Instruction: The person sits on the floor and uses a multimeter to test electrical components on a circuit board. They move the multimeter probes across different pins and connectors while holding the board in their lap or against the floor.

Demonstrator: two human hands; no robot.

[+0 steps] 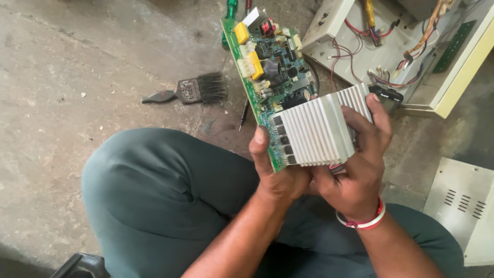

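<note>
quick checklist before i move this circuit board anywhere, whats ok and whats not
1. Left hand grips the circuit board by its lower edge: ok.
2. Right hand wraps the finned heatsink: ok.
3. Wires from the board to the open metal case: cannot tell.
4. Brush on the floor lies apart from the board: ok.
5. Small screwdriver lies on the floor under the board, partly hidden: not ok.

No packages, labels, signs or screens show anywhere on the floor or among the parts here.
</note>
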